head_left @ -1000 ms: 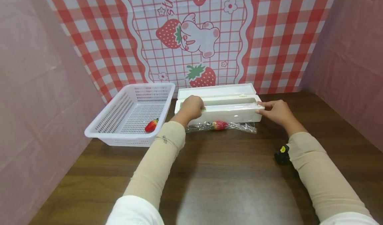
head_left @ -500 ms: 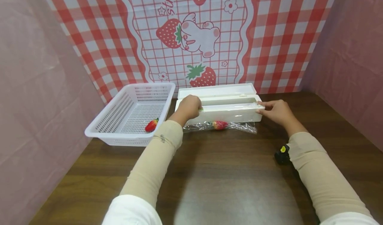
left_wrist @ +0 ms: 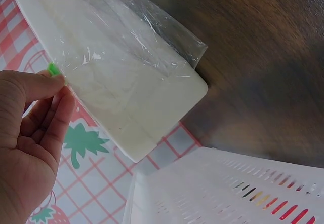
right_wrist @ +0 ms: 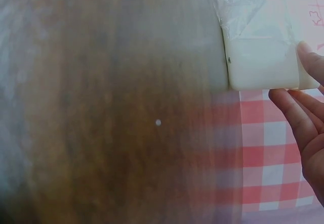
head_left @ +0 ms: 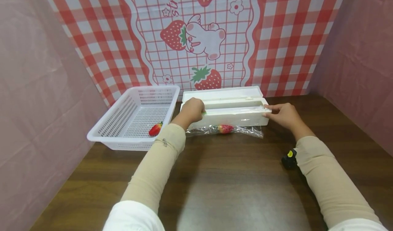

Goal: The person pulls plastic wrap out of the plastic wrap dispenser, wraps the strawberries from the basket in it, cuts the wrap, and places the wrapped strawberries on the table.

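A long white cling film dispenser, its lid tipped back, stands at the back of the table. Clear cling film hangs over its front and lies before it around a strawberry. My left hand is near the dispenser's left end; in the left wrist view its thumb and fingers pinch a small green slide cutter on the edge. At the other end, my right hand grips the dispenser's corner, thumb on the front and fingers against the end wall in the right wrist view.
Left of the dispenser stands a white perforated basket with another strawberry inside. A black device with a yellow mark is by the right wrist. A checkered strawberry-print cloth hangs behind.
My left hand has slid a little leftward along the dispenser's front edge with the green slide cutter. The right hand keeps its hold on the right end.
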Demonstrator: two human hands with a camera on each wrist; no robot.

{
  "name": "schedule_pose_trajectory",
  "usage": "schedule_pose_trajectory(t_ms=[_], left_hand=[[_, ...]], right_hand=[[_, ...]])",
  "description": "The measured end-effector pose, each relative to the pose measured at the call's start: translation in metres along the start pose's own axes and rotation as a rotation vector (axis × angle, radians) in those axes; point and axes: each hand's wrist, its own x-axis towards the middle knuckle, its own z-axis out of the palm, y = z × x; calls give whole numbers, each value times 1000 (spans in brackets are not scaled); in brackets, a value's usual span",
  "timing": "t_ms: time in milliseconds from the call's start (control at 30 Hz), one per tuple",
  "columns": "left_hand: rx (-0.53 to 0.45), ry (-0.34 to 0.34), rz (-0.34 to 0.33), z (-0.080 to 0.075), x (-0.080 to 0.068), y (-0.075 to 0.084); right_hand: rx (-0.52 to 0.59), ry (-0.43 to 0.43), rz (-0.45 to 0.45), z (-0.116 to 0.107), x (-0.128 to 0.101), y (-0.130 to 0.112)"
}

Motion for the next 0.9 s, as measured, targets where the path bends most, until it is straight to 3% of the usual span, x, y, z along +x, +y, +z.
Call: schedule_pose_trajectory(t_ms=[900], left_hand=[[-49, -25, -11, -2, -4, -6]], right_hand=[[3, -7, 5, -1, -1, 0]])
